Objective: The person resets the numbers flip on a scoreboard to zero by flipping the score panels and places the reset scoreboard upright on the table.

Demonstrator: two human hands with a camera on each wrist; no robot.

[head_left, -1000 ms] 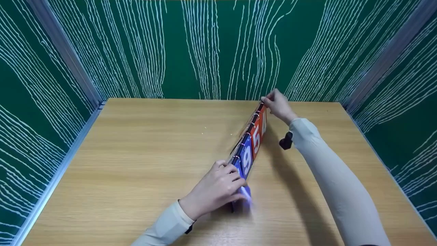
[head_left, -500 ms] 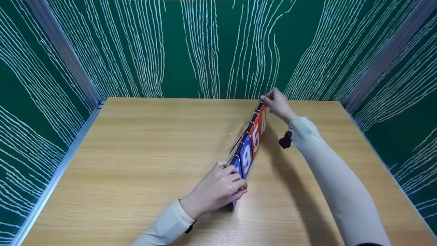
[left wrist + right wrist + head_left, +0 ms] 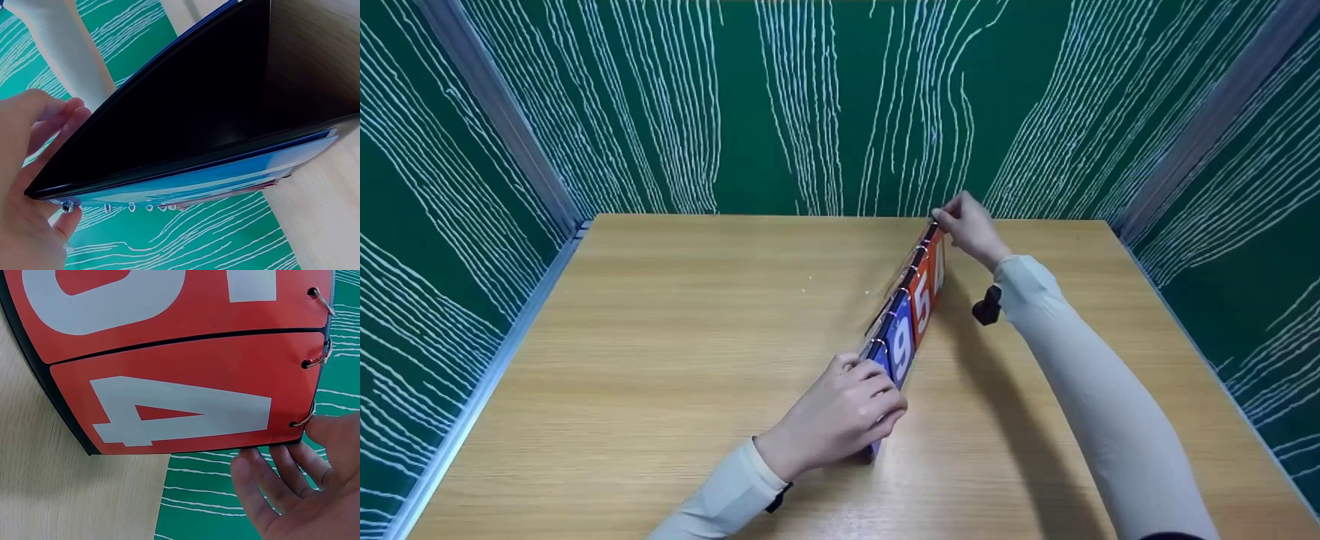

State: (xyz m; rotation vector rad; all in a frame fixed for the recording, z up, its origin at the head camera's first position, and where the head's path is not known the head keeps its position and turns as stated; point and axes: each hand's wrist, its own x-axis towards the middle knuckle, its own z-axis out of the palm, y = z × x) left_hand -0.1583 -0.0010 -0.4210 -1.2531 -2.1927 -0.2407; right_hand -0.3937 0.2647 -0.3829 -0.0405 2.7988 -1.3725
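Note:
A tabletop flip scoreboard (image 3: pixel 901 346) stands like a tent, running from front to back, with number cards on metal rings along its top edge. Blue cards, one reading 9, are at its near half; red cards reading 5 and 4 at the far half. My left hand (image 3: pixel 840 411) grips the near end, its fingers over the front blue card and hiding most of it. The left wrist view looks into the board's dark hollow end (image 3: pixel 185 101). At the far top corner, my right hand (image 3: pixel 973 229) pinches the edge beside the red 4 card (image 3: pixel 185 410).
The board stands on a wood-grain table (image 3: pixel 682 337). A few tiny white specks lie left of it. Green walls (image 3: pixel 855 97) with wavy white lines enclose the back and sides, with grey posts (image 3: pixel 510 112) at the corners.
A blue-purple card that was swinging, blurred, beside the left fingers a second ago has come to lie flat against the board. Both hands keep their places.

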